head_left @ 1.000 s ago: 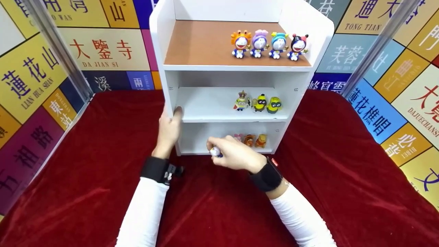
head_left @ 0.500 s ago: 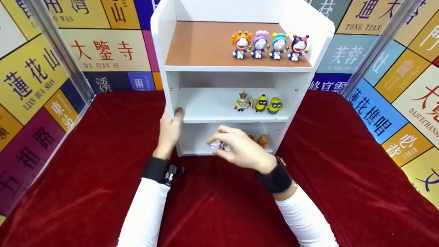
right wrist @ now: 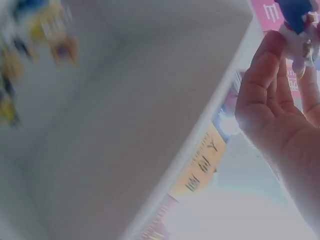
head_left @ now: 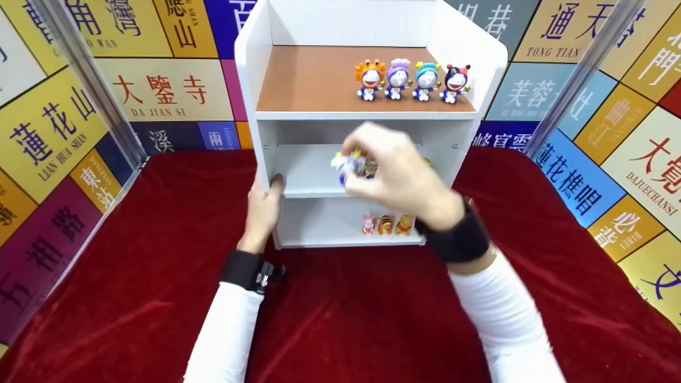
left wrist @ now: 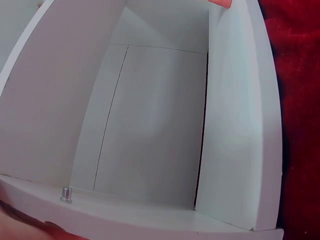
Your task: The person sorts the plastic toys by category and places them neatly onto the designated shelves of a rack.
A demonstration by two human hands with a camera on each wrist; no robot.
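My right hand [head_left: 393, 170] pinches a small white and blue figurine [head_left: 348, 164] with yellow on top, motion-blurred, in front of the middle shelf. In the right wrist view the figurine [right wrist: 295, 25] sits between thumb and fingers at the upper right corner, partly cut off. With its thumb on the inner face, my left hand [head_left: 262, 210] grips the left side panel of the white shelf unit [head_left: 319, 195]. The left wrist view looks into a shelf compartment [left wrist: 150, 120], with a sliver of that hand [left wrist: 17, 227] at the lower left.
Several costumed figurines [head_left: 396, 82] line the right of the brown top board. Yellow figurines on the middle shelf are mostly behind my right hand. A pink piglet [head_left: 368, 224], a tiger [head_left: 385, 225] and a yellow bear [head_left: 404, 224] stand on the bottom shelf. Red cloth [head_left: 330, 308] covers the table.
My right hand has risen with the figurine from the bottom shelf's level to the middle shelf, uncovering the bottom figurines. The left hand keeps its grip. The head view has tilted slightly.
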